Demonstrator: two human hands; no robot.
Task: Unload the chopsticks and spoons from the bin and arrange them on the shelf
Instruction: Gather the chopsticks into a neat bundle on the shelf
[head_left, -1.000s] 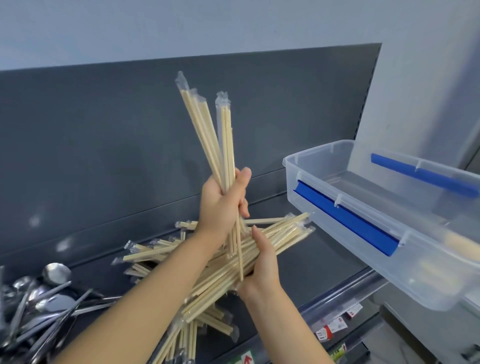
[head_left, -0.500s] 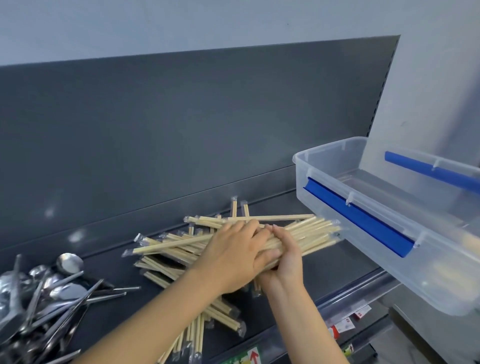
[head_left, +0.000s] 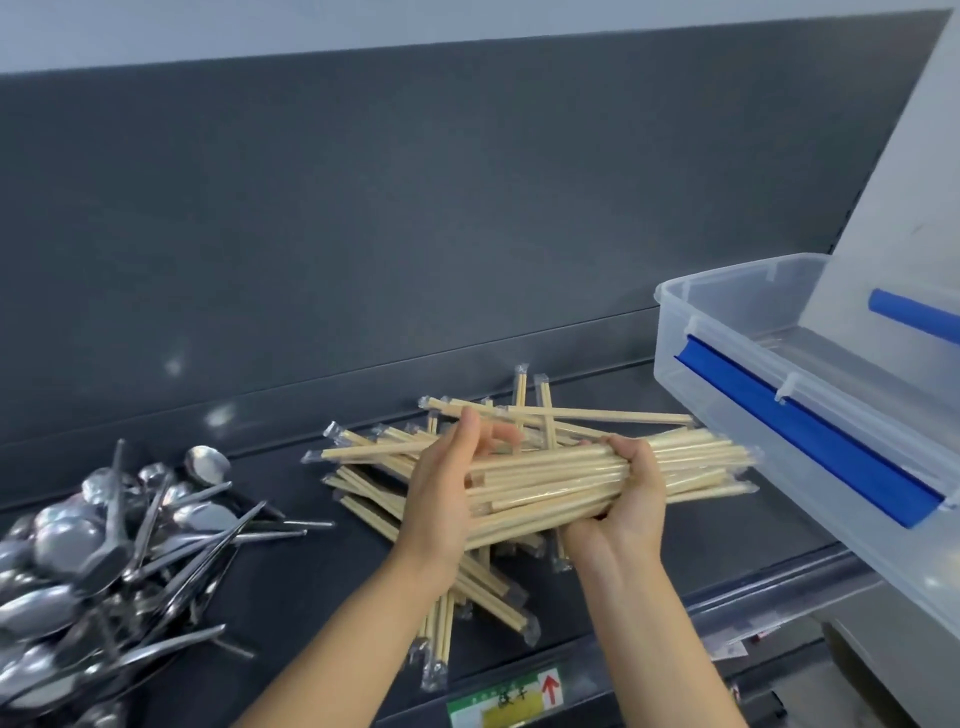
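So we had a bundle (head_left: 561, 486) of wrapped chopsticks held just above the shelf (head_left: 769, 540), lying roughly level. Our right hand (head_left: 631, 506) cupped it from underneath, fingers curled up over the top. Our left hand (head_left: 444, 501) sat at the bundle's left end with the palm against it. Those fingers were bent and blurry, so we couldn't tell if they gripped anything. Under the bundle a messy pile (head_left: 467, 582) of more chopsticks lay crisscrossed on the shelf. The spoons (head_left: 109, 551) were heaped at the left, apart from the pile. The clear bin (head_left: 737, 410) with blue clips stuck out at the right, tilted, near the bundle's tip.
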